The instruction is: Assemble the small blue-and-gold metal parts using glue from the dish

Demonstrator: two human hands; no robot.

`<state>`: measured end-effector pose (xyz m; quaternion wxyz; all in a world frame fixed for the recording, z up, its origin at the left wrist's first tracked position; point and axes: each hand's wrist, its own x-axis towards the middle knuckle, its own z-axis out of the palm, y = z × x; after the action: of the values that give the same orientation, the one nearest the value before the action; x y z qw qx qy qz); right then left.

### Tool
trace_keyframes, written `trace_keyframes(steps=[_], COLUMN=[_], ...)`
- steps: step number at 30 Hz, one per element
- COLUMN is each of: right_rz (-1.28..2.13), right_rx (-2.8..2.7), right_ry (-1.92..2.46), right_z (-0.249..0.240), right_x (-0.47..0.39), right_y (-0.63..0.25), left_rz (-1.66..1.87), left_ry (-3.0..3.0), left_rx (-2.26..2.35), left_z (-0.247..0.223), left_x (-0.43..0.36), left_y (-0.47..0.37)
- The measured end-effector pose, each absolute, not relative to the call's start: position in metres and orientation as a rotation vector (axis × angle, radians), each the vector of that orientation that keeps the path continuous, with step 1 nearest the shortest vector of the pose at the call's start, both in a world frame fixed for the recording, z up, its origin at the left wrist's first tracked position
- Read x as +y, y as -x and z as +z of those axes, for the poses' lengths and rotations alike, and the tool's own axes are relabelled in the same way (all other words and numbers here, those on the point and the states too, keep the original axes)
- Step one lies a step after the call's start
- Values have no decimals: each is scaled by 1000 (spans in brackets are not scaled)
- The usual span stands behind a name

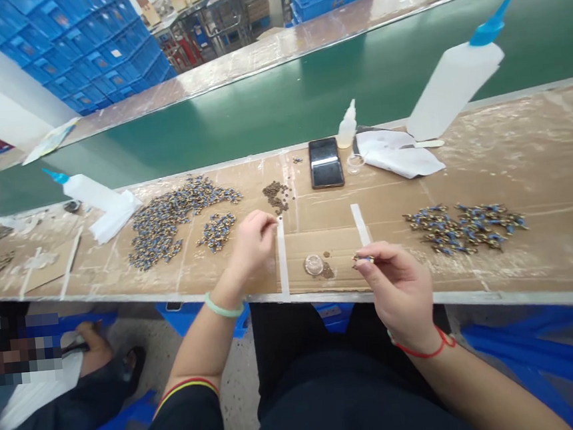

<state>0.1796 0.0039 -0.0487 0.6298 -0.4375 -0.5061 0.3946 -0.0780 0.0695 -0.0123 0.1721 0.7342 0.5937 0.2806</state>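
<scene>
My right hand (404, 291) pinched a small blue-and-gold piece (363, 260) above the table (311, 218), near its front edge. Just left: small round dish (313, 265), contents unclear. My left hand (255, 241) had fingertips by the brown discs (274, 192); couldn't tell if it gripped one. Farther: dropper bottle (347, 127), yellowish liquid (344, 141) low inside; bigger white bottle (456, 90), fill unclear. Back: stacked blue crates (86, 52), insides hidden.

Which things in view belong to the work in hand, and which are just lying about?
Seemingly in use:
small blue-and-gold piece, held in the right hand
little brown pieces, beside the left hand
heaps of blue-and-gold pieces
small round object between the hands

Probably just lying about:
dark phone
stacked blue crates behind
</scene>
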Motion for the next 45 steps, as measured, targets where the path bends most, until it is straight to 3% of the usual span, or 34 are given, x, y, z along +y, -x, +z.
trace_keyframes(steps=[6,17,23,33,45], right_rz=[729,585,743,1169,1329], right_rx=[-925,-773,-735,-632,-661], right_ry=[846,764,768,957,934], right_z=[-15,-2,16,17,20], right_x=[17,23,16,8,4], right_y=[-150,-141,-140,-138,-131], left_rz=[1082,1517,1441,1227,1091], left_ry=[-1767,-1704,-2008,-2024,-1462], left_rx=[1068,1103,832,638,728], left_z=[1,-7,7,7,1], left_x=[-11,-33,-25,3,3], left_y=[-9,-48,-34,-12,-17])
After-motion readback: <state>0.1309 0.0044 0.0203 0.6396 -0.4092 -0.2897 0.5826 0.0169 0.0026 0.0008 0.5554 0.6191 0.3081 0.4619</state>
